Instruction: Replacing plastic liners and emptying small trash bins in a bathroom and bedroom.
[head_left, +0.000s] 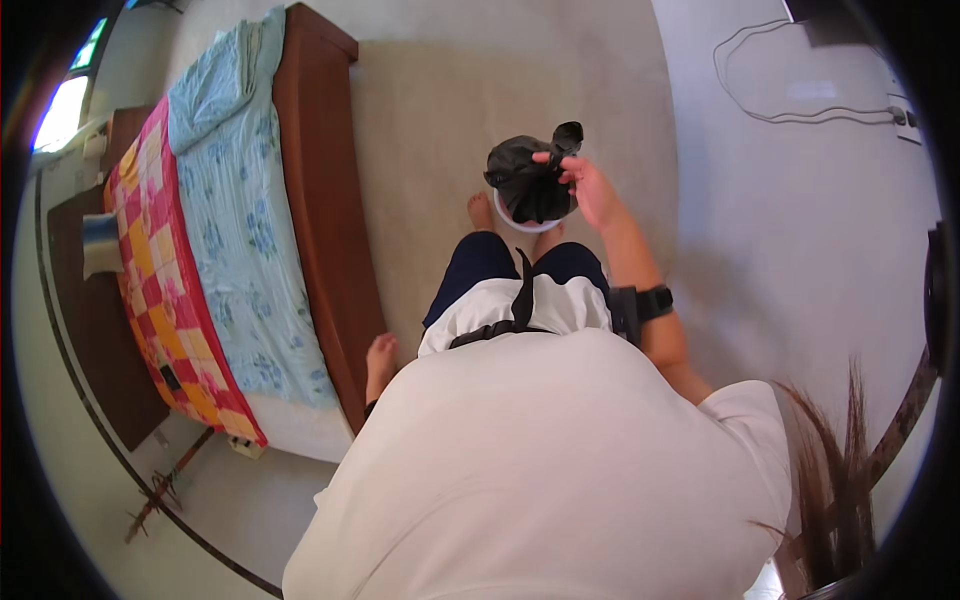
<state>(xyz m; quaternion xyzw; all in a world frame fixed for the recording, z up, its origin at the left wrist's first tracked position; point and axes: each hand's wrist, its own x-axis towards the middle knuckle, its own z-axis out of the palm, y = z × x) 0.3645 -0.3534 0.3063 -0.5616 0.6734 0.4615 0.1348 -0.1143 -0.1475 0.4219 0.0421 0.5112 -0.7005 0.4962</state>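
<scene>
A black plastic bag (529, 176), gathered at its neck into an upright tuft, sits in a round bin with a white rim (517, 223) on the floor by the person's bare feet. My right hand (589, 184) has its fingers around the bag's knotted neck. Off to the left, my left hand (382, 352) hangs low between my body and the bed's wooden side. Only part of it shows, and whether its fingers are closed is unclear; no object is visible in it.
Along the left stands a bed with a brown wooden frame (319, 187), a blue floral sheet (240, 247) and a checked quilt (161, 262). A grey cable (795, 116) runs to a wall socket (906, 118) at the upper right. Bristles (832, 495) show at the lower right.
</scene>
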